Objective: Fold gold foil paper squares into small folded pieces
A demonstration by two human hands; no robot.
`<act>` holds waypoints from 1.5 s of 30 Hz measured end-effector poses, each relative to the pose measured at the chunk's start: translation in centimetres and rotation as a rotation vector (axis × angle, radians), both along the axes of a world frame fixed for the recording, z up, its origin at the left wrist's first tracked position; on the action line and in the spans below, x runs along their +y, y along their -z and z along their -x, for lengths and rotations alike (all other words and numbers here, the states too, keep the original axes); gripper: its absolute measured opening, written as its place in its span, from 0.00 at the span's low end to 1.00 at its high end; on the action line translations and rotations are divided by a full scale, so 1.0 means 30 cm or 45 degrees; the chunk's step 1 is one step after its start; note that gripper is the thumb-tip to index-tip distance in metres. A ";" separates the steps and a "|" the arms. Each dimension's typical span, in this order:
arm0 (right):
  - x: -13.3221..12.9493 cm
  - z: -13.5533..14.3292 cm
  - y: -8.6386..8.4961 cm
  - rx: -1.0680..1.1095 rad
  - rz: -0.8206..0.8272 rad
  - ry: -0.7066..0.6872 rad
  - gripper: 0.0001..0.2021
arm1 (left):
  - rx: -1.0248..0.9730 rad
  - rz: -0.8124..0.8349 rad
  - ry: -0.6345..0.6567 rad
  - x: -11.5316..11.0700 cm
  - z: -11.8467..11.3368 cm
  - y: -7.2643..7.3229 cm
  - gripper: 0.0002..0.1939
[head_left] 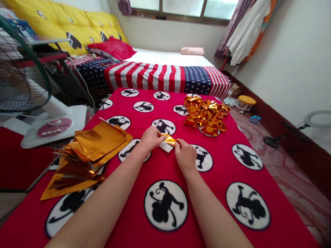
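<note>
Between my two hands lies a small sheet of gold foil paper (pixel 170 139), partly folded, its white back showing on the near side. My left hand (pixel 152 138) pinches its left end, fingers closed. At the right end, my right hand (pixel 185 153) grips the same paper between thumb and fingers. A loose stack of gold foil sheets (pixel 100 141) lies to the left of my left forearm. Beyond my right hand, toward the far right of the table, sits a heap of folded gold foil pieces (pixel 207 113).
A red cloth with monkey prints (pixel 207 206) covers the table. An electric fan (pixel 54 125) stands close by on the left. Past the far edge is a bed (pixel 160 77) with a striped cover. On the right floor are a yellow stool (pixel 247 100) and a ring-shaped stand (pixel 319 119).
</note>
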State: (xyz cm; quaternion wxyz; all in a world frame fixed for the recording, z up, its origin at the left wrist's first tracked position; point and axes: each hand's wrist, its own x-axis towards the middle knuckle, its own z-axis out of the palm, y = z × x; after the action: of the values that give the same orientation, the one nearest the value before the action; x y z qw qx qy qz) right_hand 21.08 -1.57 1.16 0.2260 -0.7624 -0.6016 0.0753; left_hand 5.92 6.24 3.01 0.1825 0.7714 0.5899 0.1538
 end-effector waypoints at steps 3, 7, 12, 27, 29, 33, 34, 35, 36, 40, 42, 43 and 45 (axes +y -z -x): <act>0.007 -0.009 -0.009 0.027 0.060 0.054 0.13 | -0.040 -0.057 -0.033 -0.010 -0.011 0.007 0.18; -0.004 -0.021 -0.021 0.078 0.148 0.048 0.11 | -0.145 -0.159 0.021 -0.004 -0.025 0.036 0.10; -0.035 -0.051 -0.035 0.144 0.225 -0.131 0.09 | -0.488 -0.122 0.443 0.013 -0.023 0.066 0.07; -0.036 -0.067 0.013 0.165 -0.171 -0.466 0.08 | -0.366 -0.426 0.400 -0.073 0.004 0.067 0.04; -0.036 -0.069 0.019 0.179 -0.187 -0.494 0.06 | -0.293 -0.412 0.388 -0.110 0.016 0.053 0.04; -0.035 -0.072 0.028 0.198 -0.199 -0.514 0.05 | -0.260 -0.318 0.419 -0.180 0.045 0.043 0.08; -0.035 -0.072 0.028 0.205 -0.194 -0.510 0.05 | -0.246 -0.327 0.426 -0.192 0.051 0.045 0.08; -0.035 -0.072 0.028 0.215 -0.187 -0.506 0.05 | -0.231 -0.344 0.429 -0.201 0.055 0.048 0.09; -0.036 -0.071 0.027 0.226 -0.181 -0.501 0.05 | -0.219 -0.361 0.425 -0.208 0.057 0.052 0.10; -0.038 -0.071 0.025 0.281 -0.163 -0.495 0.05 | -0.238 -0.382 0.337 -0.218 0.053 0.077 0.04; -0.039 -0.073 0.025 0.318 -0.163 -0.493 0.04 | -0.275 -0.357 0.291 -0.221 0.050 0.086 0.03; -0.039 -0.073 0.025 0.336 -0.168 -0.488 0.04 | -0.297 -0.338 0.276 -0.222 0.049 0.087 0.02; -0.039 -0.073 0.022 0.357 -0.178 -0.473 0.03 | -0.345 -0.294 0.248 -0.223 0.048 0.085 0.01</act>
State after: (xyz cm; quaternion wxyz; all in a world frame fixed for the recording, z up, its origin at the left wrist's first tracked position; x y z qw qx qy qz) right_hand 23.28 -2.75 0.52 0.3419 -0.6032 -0.6980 0.1790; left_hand 4.48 -0.46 0.45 0.1847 0.8128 0.4610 0.3045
